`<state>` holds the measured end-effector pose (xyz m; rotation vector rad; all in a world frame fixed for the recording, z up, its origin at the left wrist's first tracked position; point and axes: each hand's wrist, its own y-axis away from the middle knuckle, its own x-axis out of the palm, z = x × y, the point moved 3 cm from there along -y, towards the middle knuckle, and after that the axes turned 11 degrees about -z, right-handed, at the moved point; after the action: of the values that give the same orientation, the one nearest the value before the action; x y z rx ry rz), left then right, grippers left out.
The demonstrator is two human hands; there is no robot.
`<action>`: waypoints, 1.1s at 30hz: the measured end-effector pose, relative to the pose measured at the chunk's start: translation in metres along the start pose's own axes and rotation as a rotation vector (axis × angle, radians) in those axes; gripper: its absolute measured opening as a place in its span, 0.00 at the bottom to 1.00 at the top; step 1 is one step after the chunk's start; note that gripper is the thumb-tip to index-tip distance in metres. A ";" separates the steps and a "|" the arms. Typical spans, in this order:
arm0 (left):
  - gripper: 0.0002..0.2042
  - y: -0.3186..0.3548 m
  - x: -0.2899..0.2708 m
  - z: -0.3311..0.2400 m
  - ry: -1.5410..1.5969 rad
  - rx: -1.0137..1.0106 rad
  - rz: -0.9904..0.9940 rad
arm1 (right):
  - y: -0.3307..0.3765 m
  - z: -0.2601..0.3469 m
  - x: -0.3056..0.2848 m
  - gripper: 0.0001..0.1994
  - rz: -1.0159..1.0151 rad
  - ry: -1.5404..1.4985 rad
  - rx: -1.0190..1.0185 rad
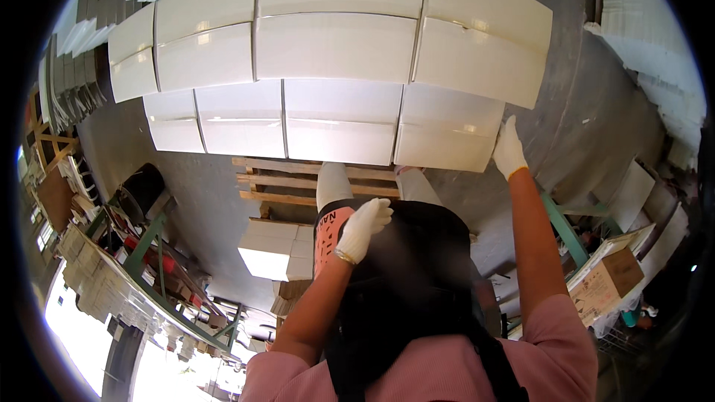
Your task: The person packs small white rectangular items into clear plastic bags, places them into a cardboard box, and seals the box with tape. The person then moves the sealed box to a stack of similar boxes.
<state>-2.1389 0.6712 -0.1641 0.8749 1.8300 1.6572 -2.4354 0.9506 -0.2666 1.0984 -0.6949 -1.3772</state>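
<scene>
White cartons stand in two tight rows in front of me, their lids closed along middle seams. My right hand (509,150), in a white knit glove, is stretched along the outer right side of the near-row end carton (450,123). Its fingers lie flat and seem to touch the carton's edge. The far-row end carton (484,56) sits just beyond those fingertips. My left hand (365,229), gloved alike, hovers before my dark apron (428,253), fingers together and loosely extended. Nothing shows in it, and it is apart from the cartons.
A wooden pallet (279,182) lies by my feet, below the near row. Flat cardboard (275,246) is stacked behind it at left. Green-framed benches (145,246) flank me, near a black bin (141,190). White sheet stacks (652,37) rise at far right.
</scene>
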 end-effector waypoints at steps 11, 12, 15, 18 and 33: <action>0.24 0.073 -0.211 -0.010 0.270 0.169 -0.356 | 0.147 -0.057 -0.059 0.20 0.193 0.217 0.178; 0.25 0.075 -0.230 -0.006 0.275 0.172 -0.384 | 0.160 -0.062 -0.050 0.27 -0.069 0.402 0.139; 0.25 0.088 -0.280 0.017 0.302 0.197 -0.489 | 0.209 -0.044 0.011 0.17 0.075 0.476 0.084; 0.23 0.097 -0.310 0.077 0.400 0.169 -0.611 | 0.211 -0.023 0.051 0.28 0.057 0.806 -0.157; 0.25 0.147 -0.207 0.339 0.759 0.194 -0.672 | 0.164 0.030 0.085 0.27 0.281 1.055 -0.365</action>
<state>-1.7336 0.7454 -0.0682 -0.3862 2.4219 1.4496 -2.3846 0.8392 -0.1250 1.1784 0.1733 -0.5021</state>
